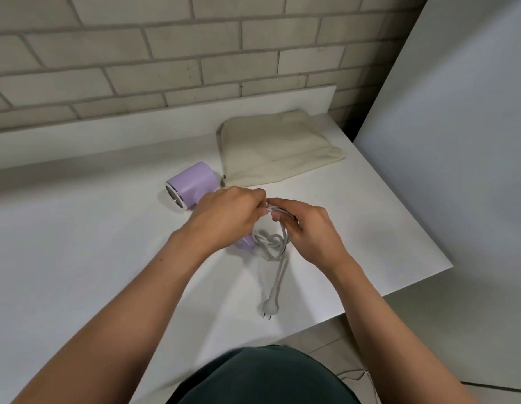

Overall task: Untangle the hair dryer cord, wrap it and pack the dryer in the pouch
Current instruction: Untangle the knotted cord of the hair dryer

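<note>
A lilac hair dryer [192, 183] lies on its side on the white table [78, 243], its handle mostly hidden under my left hand [227, 215]. Its white cord [272, 242] is knotted in loops beside the handle's end. My left hand and my right hand [306, 227] both pinch a loop of the cord, fingertips almost touching. The cord's tail runs toward me and ends in a two-pin plug [269, 307] flat on the table. A beige fabric pouch [276, 148] lies flat behind the hands, to the right of the dryer.
A grey brick wall [166, 53] stands behind the table's raised back edge. A white panel [457, 141] rises at the right. The table's right corner [449, 265] is near my right forearm. A thin white cable [355, 377] lies on the floor.
</note>
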Motion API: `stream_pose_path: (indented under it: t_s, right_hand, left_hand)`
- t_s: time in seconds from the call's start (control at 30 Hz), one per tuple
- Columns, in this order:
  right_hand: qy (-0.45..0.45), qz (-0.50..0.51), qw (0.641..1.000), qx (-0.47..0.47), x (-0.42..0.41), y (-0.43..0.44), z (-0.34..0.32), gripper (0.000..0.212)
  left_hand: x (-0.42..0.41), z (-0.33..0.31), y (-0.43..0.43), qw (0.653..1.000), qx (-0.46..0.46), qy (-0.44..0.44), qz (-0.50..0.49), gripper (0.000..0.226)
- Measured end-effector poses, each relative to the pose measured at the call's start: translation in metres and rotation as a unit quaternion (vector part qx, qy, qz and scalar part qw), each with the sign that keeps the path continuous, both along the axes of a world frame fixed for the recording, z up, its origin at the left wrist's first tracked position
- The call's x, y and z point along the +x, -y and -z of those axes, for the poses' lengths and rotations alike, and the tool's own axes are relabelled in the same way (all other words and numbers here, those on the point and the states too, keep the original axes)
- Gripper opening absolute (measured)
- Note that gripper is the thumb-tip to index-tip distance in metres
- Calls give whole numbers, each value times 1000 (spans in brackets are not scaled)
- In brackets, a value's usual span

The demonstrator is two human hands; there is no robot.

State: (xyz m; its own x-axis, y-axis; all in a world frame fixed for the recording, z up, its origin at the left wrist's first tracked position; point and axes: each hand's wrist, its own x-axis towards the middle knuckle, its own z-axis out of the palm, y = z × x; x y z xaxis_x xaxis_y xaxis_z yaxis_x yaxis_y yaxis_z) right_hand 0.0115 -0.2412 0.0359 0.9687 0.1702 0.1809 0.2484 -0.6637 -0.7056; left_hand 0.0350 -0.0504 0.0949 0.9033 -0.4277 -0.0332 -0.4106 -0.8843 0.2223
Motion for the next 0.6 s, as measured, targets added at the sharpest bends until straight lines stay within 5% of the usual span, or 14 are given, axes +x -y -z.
stream_pose_path:
  t_s: [0.13, 0.37, 0.6]
  right_hand:
    - [-7, 41, 998, 36, -1, 1, 2, 30]
    - [-67, 22, 995, 67, -2, 3, 4, 24]
    - [-70, -2, 995, 70, -4, -1, 6, 22]
  left_hand:
    - [-5, 2, 3, 999, -38, 31, -16, 22]
    - [-5, 7, -15, 944, -297, 46, -140, 16]
    - [1, 10, -31, 971, -199, 62, -115, 24]
